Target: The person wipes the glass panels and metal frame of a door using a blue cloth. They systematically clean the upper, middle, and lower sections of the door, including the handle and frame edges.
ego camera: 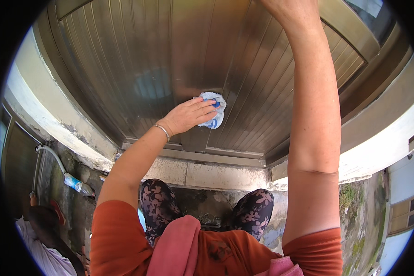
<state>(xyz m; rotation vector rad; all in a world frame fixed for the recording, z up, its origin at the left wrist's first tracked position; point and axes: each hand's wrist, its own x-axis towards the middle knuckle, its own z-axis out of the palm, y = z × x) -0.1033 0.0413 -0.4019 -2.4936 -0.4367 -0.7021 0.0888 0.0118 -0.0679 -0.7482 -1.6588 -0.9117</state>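
Observation:
My left hand [189, 115], with a bangle at its wrist, lies with its fingers spread over a white-and-blue cloth [221, 112]. It presses the bunched cloth against the lower part of a brown, grooved metal door [141, 114]. My right arm reaches up along the door's right side. Only the base of my right hand [288, 7] shows at the top edge; its fingers are cut off, so what they touch is hidden.
Below the door runs a pale stone sill [220, 174], with my knees just before it. Left, a white hose [53, 157] meets a plastic bottle [74, 183] on the stained ground. Another person's dark-clothed leg [46, 224] is at lower left. Whitewashed wall [376, 151] flanks the door.

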